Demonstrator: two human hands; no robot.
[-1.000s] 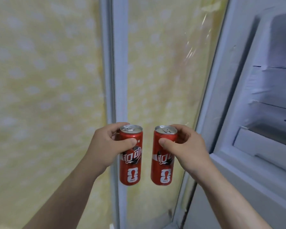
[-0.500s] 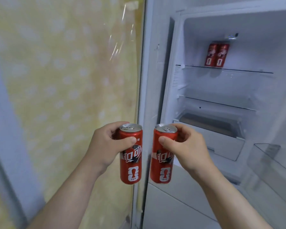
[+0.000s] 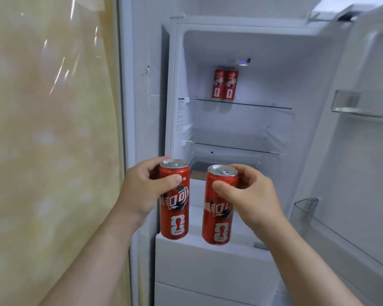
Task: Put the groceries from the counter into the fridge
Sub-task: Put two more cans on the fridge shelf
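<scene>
**Two slim cans held just short of the open fridge**

The left hand (image 3: 142, 191) wraps round a red soda can (image 3: 174, 208) near its top, thumb across the front. The right hand (image 3: 250, 195) pinches a second soda can (image 3: 219, 213) just under the rim, thumb in front and fingers behind. Both cans hang upright in the air on the near side of the open fridge (image 3: 307, 129), not yet inside it.

The right hand's hold looks high and light. Smooth painted metal offers little purchase, so that can could swing or slip during the reach. Setting both down at once adds risk, since a tall, narrow can tips easily on slick glass. A base could also catch the front edge of the top glass shelf (image 3: 252, 104), or nudge the pair of matching cans (image 3: 224, 85) standing at its far back.

The cans are slender cylinders, glossy red with white lettering, and their tops are dull silver with pull tabs. The shelves are thin, clear and hard. The fridge lining is smooth white plastic, and the door bins (image 3: 341, 235) at right are transparent plastic. A shiny, pale yellow patterned wall covering (image 3: 53, 129) fills the left.
</scene>
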